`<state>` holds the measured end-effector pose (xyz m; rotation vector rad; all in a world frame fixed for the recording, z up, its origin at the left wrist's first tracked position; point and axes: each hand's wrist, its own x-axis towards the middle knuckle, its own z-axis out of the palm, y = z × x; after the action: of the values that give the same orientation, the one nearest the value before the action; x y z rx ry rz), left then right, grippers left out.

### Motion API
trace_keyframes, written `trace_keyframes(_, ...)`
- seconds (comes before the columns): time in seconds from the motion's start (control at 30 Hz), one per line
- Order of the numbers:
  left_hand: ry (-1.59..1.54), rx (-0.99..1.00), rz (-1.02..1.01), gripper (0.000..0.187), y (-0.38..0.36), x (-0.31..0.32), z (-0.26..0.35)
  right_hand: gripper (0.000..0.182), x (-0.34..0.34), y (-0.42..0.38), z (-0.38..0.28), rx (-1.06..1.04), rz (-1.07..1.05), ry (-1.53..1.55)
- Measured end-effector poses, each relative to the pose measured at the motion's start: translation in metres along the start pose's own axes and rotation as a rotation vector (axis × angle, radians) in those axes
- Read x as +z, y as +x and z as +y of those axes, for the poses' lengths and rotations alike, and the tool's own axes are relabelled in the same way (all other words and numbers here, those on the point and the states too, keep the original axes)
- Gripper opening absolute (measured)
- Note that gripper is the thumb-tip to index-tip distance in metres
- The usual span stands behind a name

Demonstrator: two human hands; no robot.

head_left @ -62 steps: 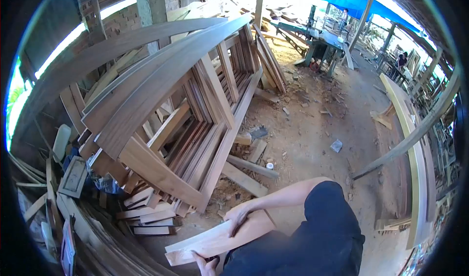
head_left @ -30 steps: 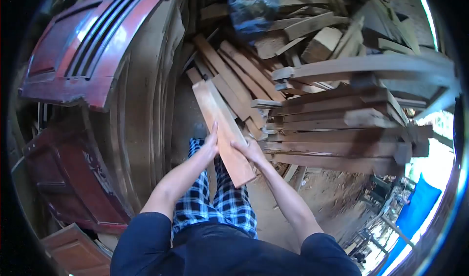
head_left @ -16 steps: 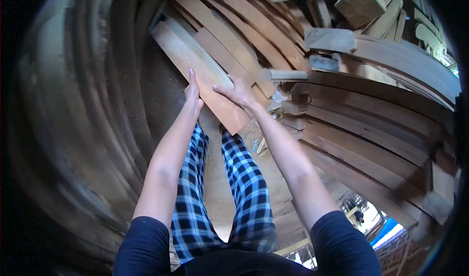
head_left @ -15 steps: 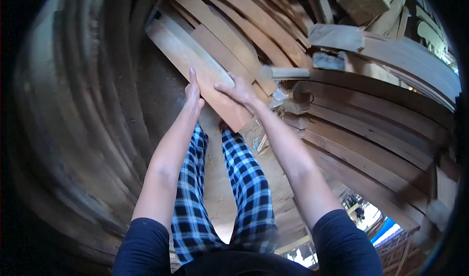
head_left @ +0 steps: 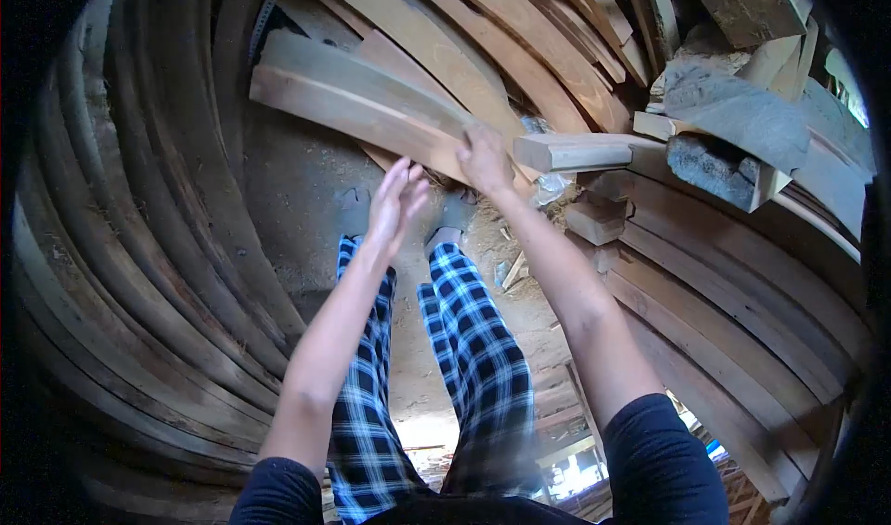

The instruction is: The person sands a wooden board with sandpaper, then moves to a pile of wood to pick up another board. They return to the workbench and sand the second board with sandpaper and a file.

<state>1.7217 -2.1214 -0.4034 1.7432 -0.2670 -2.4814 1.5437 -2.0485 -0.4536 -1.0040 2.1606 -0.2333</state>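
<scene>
A thick wooden plank (head_left: 357, 98) slants across the upper middle, its far end up at the left and its top and one side face showing. My right hand (head_left: 487, 161) is closed over the near end, with the thumb and fingertips partly hidden. Just below the plank's side face is my left hand (head_left: 397, 202), its fingers stretched out and slightly apart, holding nothing. Under and beyond the held plank, more planks (head_left: 436, 47) lie side by side.
Long boards (head_left: 139, 200) are stacked along the left. On the right stands another stack of planks (head_left: 724, 265), with a squared timber (head_left: 575, 152) jutting from it towards my right hand. Rough offcuts (head_left: 742, 107) lie on top. Wood scraps (head_left: 512, 270) litter the dirt floor (head_left: 418, 339).
The plank has turned nearer to level and tipped, so its side face now shows. My left hand has come off it, while my right hand has shifted to its near end.
</scene>
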Motion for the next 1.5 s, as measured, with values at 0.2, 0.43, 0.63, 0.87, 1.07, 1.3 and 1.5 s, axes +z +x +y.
trace_keyframes(0.2, -0.277, -0.098, 0.166, 0.042, -0.059, -0.019, -0.021, 0.041, -0.008, 0.011, -0.075, -0.066, -0.059, 0.063)
trace_keyframes(0.43, -0.467, -0.201, 0.229, 0.036, -0.053, -0.018, -0.028, 0.058, -0.015, 0.147, -0.079, -0.031, 0.365, -0.116)
trace_keyframes(0.63, -0.584, -0.014, -0.08, 0.038, -0.059, 0.008, 0.023, 0.093, -0.043, 0.223, 0.002, 0.135, 0.357, -0.62)
trace_keyframes(0.87, -0.768, -0.03, 0.041, 0.039, -0.065, -0.002, 0.035, 0.083, -0.097, 0.235, 0.002, 0.239, -0.015, -0.478)
trace_keyframes(1.07, -0.726, -0.042, -0.023, 0.035, -0.059, 0.005, 0.034, 0.075, -0.096, 0.188, -0.038, -0.031, 0.155, -0.57)
trace_keyframes(1.3, -0.61, 0.104, -0.006, 0.036, -0.045, 0.004, 0.021, 0.082, -0.181, 0.226, -0.116, -0.241, 0.357, -0.261)
trace_keyframes(1.5, -0.158, 0.122, 0.099, 0.039, -0.08, -0.004, -0.024, 0.073, -0.268, 0.172, -0.221, -0.674, 0.635, -0.047)
